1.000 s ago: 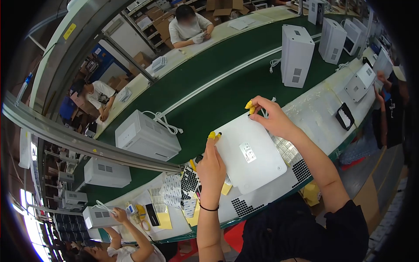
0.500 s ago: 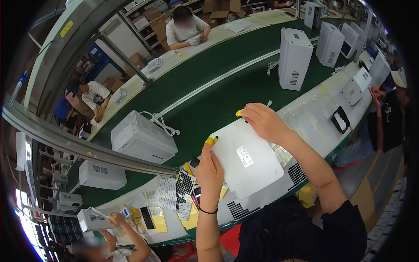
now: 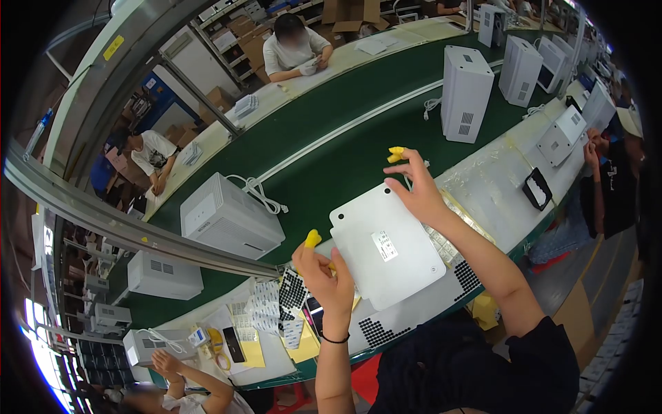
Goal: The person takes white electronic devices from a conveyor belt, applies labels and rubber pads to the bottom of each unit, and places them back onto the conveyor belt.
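A white box-shaped appliance lies in front of me with a printed label on its upturned face. Small round black pads sit near its two far corners, one at the left and one at the right. My left hand is at the left edge, fingers apart, with a yellow finger cot on a fingertip. Over the far right corner is my right hand, also spread and wearing yellow finger cots. Neither hand holds anything; whether the thumbs touch the appliance I cannot tell.
Black pads lie in patches on the bench and on a sheet. A black tray is to the right. White appliances stand along the green conveyor, one upright, one at left. Co-workers sit across and on both sides.
Both hands have lifted off the appliance's far corners, the left moving left and down, the right slightly up. The black pads there are now uncovered. The co-worker at lower left has shifted their hands.
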`<state>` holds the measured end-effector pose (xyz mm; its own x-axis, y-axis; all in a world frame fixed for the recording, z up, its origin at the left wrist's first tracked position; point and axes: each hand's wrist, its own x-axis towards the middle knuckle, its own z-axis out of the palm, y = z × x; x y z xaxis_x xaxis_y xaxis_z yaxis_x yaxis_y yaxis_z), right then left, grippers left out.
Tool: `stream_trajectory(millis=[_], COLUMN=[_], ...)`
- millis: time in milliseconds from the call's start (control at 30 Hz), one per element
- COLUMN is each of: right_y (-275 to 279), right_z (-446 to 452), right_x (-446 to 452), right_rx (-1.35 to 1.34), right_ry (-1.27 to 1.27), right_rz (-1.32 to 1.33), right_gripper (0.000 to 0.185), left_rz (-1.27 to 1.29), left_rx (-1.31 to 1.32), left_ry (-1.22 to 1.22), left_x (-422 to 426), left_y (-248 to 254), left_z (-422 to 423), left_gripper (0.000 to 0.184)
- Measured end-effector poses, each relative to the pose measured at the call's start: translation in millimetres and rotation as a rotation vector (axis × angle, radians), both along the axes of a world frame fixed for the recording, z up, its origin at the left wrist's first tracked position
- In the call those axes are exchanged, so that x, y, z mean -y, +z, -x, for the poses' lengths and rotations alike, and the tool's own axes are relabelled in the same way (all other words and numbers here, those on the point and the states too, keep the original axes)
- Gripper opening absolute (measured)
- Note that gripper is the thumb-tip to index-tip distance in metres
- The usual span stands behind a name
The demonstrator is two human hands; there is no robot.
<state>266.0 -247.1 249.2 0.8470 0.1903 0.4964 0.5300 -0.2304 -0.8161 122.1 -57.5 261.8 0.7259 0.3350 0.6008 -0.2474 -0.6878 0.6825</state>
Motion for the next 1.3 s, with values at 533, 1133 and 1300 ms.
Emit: stream_trajectory(millis=[533,1133,1300], right_y=[-11,-9,-19], right_z=[9,12,11], right_x=[-9,-8,-1], right_rx=[-0.537,-0.542,-0.269], right_ry=[0.190,0.152,0.015], right_rz=[-0.431,-0.457,-0.434], right_gripper=[0.066,0.067,0.054], left_rz=[0.018,-0.506,-0.670], left_rx=[-0.307,-0.047,-0.010], left_ry=[-0.452,-0.412,-0.388], left_x=[23,32,30], left_y=[18,3,-21], left_z=[81,88,113], left_gripper=[0.035,0.037,0.042])
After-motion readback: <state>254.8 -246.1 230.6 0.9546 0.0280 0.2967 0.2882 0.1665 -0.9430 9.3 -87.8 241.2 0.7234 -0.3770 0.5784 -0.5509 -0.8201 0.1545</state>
